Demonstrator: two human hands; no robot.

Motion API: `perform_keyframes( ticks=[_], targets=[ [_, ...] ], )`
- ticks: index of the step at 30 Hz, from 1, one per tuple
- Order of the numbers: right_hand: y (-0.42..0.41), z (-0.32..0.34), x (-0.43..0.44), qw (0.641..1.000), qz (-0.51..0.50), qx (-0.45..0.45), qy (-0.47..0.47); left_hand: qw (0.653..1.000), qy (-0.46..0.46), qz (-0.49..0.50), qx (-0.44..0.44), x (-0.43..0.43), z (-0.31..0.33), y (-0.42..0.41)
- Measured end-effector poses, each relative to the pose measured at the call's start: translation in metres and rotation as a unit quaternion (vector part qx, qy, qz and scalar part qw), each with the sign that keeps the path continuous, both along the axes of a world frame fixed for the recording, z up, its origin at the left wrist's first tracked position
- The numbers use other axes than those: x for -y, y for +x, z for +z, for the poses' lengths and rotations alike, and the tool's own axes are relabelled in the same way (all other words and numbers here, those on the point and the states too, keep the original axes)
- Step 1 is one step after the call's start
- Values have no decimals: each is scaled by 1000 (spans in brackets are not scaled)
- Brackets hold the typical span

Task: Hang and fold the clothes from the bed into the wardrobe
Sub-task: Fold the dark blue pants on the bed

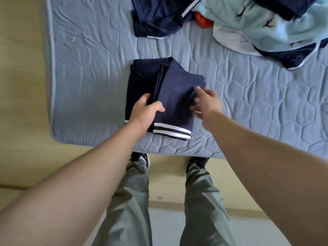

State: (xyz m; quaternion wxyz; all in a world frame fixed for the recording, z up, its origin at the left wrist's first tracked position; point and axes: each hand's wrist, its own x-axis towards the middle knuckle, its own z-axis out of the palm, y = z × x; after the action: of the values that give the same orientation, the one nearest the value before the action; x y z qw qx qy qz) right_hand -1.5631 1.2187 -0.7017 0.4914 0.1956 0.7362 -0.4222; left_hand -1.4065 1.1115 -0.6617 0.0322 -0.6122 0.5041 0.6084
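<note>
Left hand [147,110] gripping folded navy garment [174,96], fingertips hidden in fold, right hand [205,102] open, blurred

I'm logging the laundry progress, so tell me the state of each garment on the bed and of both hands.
folded navy garment: folded, flat on the mattress.
left hand: grips its layers.
right hand: fingers loose, at its right edge.
unfolded navy garment: crumpled.
light blue garment: crumpled heap.
red item: mostly hidden.

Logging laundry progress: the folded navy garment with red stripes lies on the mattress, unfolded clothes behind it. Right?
Its stripes are white, not red, as the head view shows. The folded navy garment lies on the mattress, unfolded clothes behind it.
</note>
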Motion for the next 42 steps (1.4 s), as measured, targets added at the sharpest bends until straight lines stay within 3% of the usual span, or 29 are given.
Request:
perform_keyframes(
  ticks=[4,7,11,14,18,22,25,27,29,33,37,42],
  targets=[
    [48,-16,46,985,141,-100,-4,994,-68,-12,81,45,-21,42],
    [73,-35,61,959,234,-161,19,992,-57,-25,106,62,-44,60],
    [96,-51,72,942,274,-189,55,991,-13,-59,122,78,-66,63],
    [104,-58,77,941,264,-201,69,989,-15,-99,110,89,-80,60],
    [108,-58,78,936,220,-267,62,956,-143,-209,145,99,-92,64],
    [106,-55,67,906,126,-363,176,966,-98,-183,154,102,-102,64],
    [101,-57,52,922,34,-243,298,983,-49,-114,134,98,-104,60],
    [100,-61,40,952,-1,-124,279,990,-9,-59,129,97,-106,58],
    [103,-63,28,972,31,-73,223,991,51,-8,122,99,-103,58],
    [101,-47,14,983,96,-79,137,981,180,-10,76,106,-82,62],
    [96,13,15,973,165,-117,111,988,147,27,29,101,-21,66],
    [98,145,38,966,222,-103,82,992,102,72,25,100,110,95]
  ],
)
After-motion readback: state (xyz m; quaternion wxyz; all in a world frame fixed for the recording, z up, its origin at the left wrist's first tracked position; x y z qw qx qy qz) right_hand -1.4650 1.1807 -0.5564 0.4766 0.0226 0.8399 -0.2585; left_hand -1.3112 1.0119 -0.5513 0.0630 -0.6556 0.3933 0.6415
